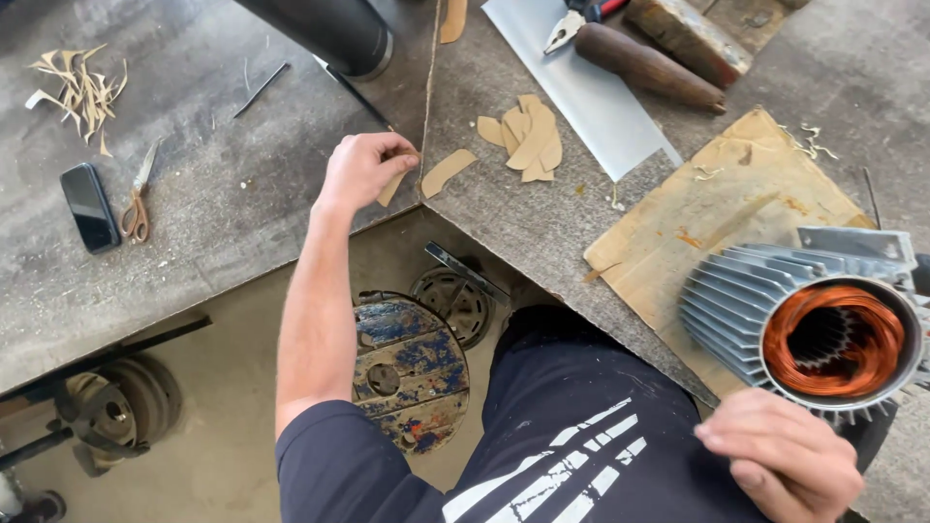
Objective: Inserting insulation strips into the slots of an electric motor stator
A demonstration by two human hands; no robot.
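L grip [363, 169] pinches tan paper strip [394, 186], arm outstretched; R hand [785, 463] loosely curled, empty, beside finned motor stator [814, 324].

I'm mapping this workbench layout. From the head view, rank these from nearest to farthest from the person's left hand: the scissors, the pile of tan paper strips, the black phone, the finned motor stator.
From the left hand:
1. Pile of tan paper strips, just to its right on the bench.
2. Scissors, to its left.
3. Black phone, farther left, beside the scissors.
4. Finned motor stator, far right, by the right hand.
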